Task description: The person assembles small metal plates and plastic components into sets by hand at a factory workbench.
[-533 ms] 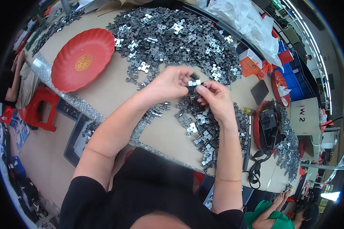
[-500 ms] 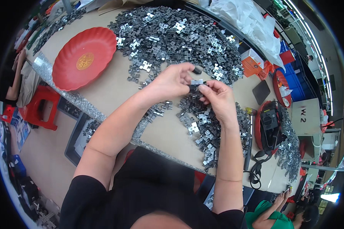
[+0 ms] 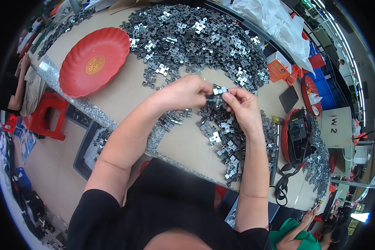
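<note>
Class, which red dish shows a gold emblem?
The large scalloped dish on the person's left. No emblem shows in the dish under the black device, or the farther dish holding white material.

The person [image 3: 175,216] wears a black top [image 3: 166,187].
Its plain short sleeves [image 3: 93,212] end above the elbows [image 3: 123,156]; the forearms [image 3: 146,118] are uncovered down to the hands [image 3: 245,107], a thin crease [image 3: 254,196] crossing each.

Metal pcs [image 3: 191,39] look shiny, plate [image 3: 89,52] smooth plast.
</note>
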The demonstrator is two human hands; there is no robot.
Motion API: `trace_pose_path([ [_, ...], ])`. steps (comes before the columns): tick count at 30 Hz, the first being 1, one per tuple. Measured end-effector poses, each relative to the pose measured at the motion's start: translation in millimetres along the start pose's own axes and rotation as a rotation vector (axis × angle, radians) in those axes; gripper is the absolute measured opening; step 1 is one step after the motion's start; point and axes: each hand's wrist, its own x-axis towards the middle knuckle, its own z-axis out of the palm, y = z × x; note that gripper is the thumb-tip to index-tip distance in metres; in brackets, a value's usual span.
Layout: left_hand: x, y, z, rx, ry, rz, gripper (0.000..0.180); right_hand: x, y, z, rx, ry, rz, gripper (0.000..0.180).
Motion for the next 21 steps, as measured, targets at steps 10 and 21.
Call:
trace_pose_path([
  [10,-16.8,-11.0,1.0,0.951,-0.048,0.182,0.021,5.9,11.5,-60.0,-0.683,-0.041,0.106,0.029],
  [21,-5.6,-2.0,-2.3,0.467,-0.134,0.155,0.025,61.2,17.4,-36.7,-0.972,0.325,0.231,0.032],
])
